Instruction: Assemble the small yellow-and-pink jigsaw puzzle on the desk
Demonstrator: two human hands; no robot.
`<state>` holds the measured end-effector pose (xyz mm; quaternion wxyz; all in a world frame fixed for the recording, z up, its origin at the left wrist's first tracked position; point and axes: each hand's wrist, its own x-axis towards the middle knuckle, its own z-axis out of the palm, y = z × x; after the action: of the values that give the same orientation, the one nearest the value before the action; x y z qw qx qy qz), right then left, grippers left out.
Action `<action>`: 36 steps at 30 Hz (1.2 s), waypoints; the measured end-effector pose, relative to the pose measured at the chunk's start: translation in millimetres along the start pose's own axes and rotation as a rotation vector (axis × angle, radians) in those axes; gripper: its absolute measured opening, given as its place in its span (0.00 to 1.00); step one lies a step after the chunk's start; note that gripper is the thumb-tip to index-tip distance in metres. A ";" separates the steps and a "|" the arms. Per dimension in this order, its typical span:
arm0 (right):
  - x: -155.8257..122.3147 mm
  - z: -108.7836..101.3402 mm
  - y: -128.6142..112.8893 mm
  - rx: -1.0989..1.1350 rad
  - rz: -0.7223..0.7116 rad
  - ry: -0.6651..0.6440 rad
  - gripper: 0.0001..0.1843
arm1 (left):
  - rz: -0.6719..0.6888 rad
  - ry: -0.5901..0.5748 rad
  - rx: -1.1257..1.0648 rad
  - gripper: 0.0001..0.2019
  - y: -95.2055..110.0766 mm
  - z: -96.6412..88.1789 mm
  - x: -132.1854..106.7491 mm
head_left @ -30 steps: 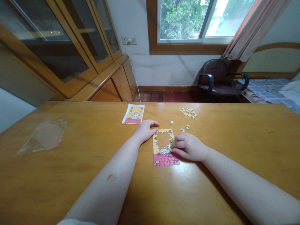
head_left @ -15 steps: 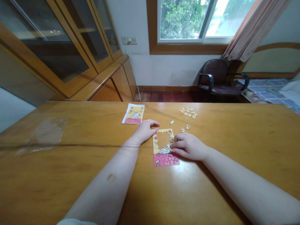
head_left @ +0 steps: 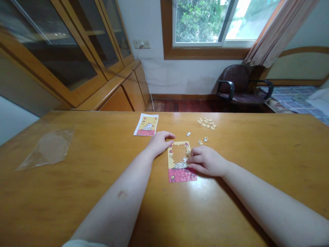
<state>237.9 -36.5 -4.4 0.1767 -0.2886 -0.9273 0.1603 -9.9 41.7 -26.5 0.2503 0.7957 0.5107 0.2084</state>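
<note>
Jigsaw puzzle (head_left: 181, 175) lies flat on the table (head_left: 102, 185) between the two hands, its pink bottom rows and yellow border joined, its middle showing bare wood. The left hand (head_left: 159, 142) rests knuckles-up at the puzzle's far left corner, fingers loosely curled with the tips down on or just beside the edge, clasping nothing. It seems placed there to keep the thin border from sliding. The right hand (head_left: 207, 160) lies against the puzzle's right side, thumb and forefinger drawn close together at a small white piece (head_left: 184, 160) by the inner edge, just above the pink rows. The fingers cover the contact, so I cannot tell whether they pinch it or only press it down. Just beyond the right knuckles sit a few loose pieces (head_left: 202, 140), and farther off a small heap (head_left: 207, 123), probably kept within that hand's reach. Past the left fingertips a picture card (head_left: 146, 125) with the same design lies face up, easy to glance at. Well out to the left hand's outer side is a clear plastic bag (head_left: 48, 147), faint against the wood. The puzzle's right border is hidden under the right hand, and both forearms run out of view.
</note>
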 end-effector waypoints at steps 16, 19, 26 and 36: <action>1.4 1.5 -1.8 0.005 0.020 -0.025 0.17 | 0.014 0.007 0.006 0.11 -2.1 1.4 0.0; 2.3 -0.1 -1.3 0.008 0.031 -0.012 0.18 | 0.006 0.000 -0.007 0.11 -0.2 0.9 0.0; 3.5 -0.9 17.1 -0.224 0.337 0.084 0.28 | -0.004 0.004 -0.004 0.11 1.4 0.3 0.4; 9.7 9.4 30.7 -0.314 0.506 -0.037 0.29 | 0.005 0.013 0.013 0.12 -0.6 1.1 0.4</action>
<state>241.1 -8.5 -22.7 0.0675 -0.5313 -0.8424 0.0591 -9.5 42.1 -27.7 0.2411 0.7972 0.5117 0.2111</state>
